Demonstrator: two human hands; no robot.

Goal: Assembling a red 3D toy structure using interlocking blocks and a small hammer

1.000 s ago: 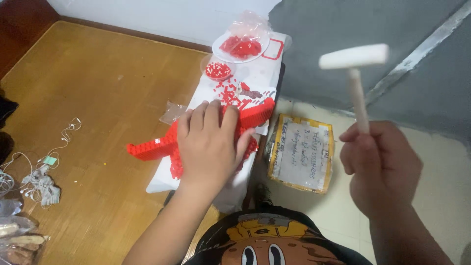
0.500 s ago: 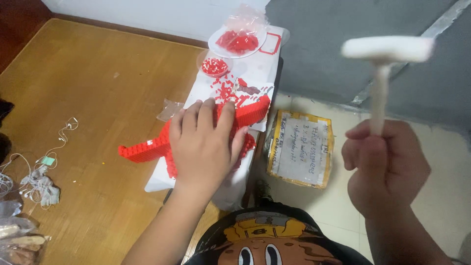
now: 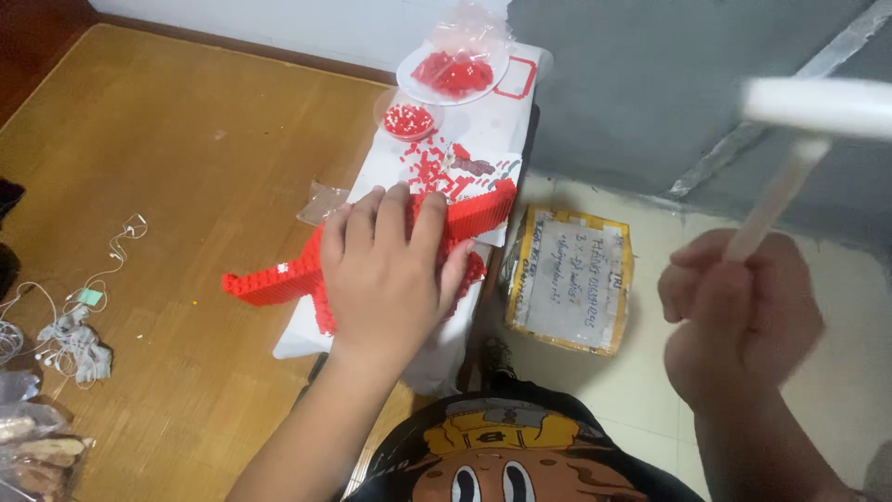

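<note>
The left hand (image 3: 390, 270) stays pressed flat on the red plastic brick model (image 3: 279, 277) at frame centre, while the right hand (image 3: 739, 316), fisted around the white plastic mallet (image 3: 818, 107), has lifted it higher, seemingly poised to strike.

Both of the person's forearms are bare from the bottom edge of the view up to the wrists, with no sleeve, watch, bracelet or ring showing on either. The left hand (image 3: 390, 270) and the right hand (image 3: 739, 311) are bare too, no gloves, the nails short and plain. At the bottom of the view sits the front of a black shirt (image 3: 506, 455) carrying a large cartoon print: a round brown face with big white oval eyes and black pupils, topped by a yellow cap with a small dark emblem at its centre. The shirt's fabric looks soft and slightly creased.
</note>
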